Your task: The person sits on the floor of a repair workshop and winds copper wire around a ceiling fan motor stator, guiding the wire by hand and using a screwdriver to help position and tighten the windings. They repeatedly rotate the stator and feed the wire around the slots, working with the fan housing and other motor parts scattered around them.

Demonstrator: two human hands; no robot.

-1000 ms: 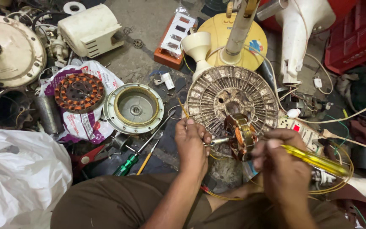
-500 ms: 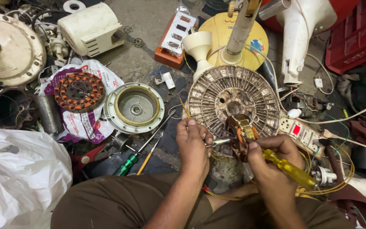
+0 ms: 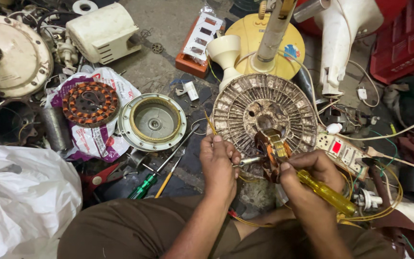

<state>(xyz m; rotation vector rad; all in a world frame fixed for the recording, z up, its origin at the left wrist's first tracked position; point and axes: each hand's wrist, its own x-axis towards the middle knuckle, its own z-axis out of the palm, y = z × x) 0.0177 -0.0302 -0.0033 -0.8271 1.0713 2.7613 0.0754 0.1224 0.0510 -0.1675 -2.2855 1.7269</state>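
A small copper-wound motor part [image 3: 270, 149] with a short metal shaft sits between my hands, just in front of a dusty round ribbed fan housing [image 3: 263, 106]. My left hand [image 3: 219, 165] pinches the shaft end of that part. My right hand [image 3: 307, 184] grips a yellow-handled screwdriver [image 3: 326, 193], its tip pressed against the part. Thin yellow wires [image 3: 255, 221] trail from the part across my lap.
A round metal motor cover [image 3: 153, 121] lies to the left beside a copper stator [image 3: 90, 103] on a printed bag. A green-handled screwdriver [image 3: 144, 186] and other tools lie near my knee. A white power strip [image 3: 343, 149], a yellow fan base [image 3: 264, 41] and a white plastic bag [image 3: 20, 192] surround me.
My right hand has swung the yellow screwdriver from pointing sideways to angling down at the motor part and moved closer to it. My left hand stays on the shaft.
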